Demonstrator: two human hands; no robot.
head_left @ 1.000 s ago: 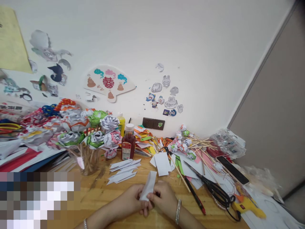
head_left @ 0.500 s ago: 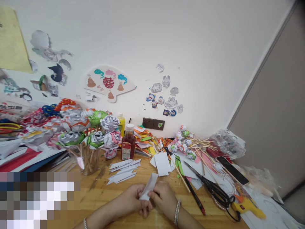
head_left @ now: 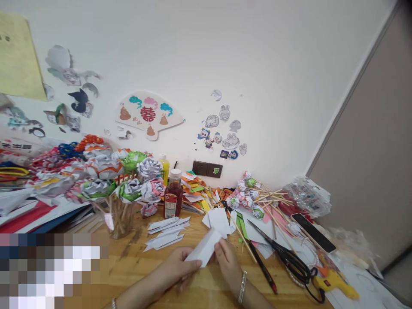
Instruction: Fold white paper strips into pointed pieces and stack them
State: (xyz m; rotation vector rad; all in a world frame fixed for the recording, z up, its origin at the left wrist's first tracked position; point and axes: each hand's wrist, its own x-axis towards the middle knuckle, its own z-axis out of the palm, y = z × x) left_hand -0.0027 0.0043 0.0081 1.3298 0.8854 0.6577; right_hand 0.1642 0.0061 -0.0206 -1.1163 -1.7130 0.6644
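Observation:
A folded strip of white paper is held slantwise between both hands above the wooden table. My left hand pinches its lower left end, thumb on top. Its upper right end is gripped by my right hand, whose far fingers are hidden behind the paper. Just beyond the left hand lie several folded white paper pieces in a loose stack. Flat white paper sheets rest behind the held strip.
Paper flowers on sticks stand in a clear container at left, beside a red-brown bottle. To the right are black scissors, a pen, a phone and a yellow glue gun. A wall rises behind.
The paper has been opened wider and now spans between the hands. My right hand has moved slightly right, to the paper's upper end; my left hand has shifted a little left.

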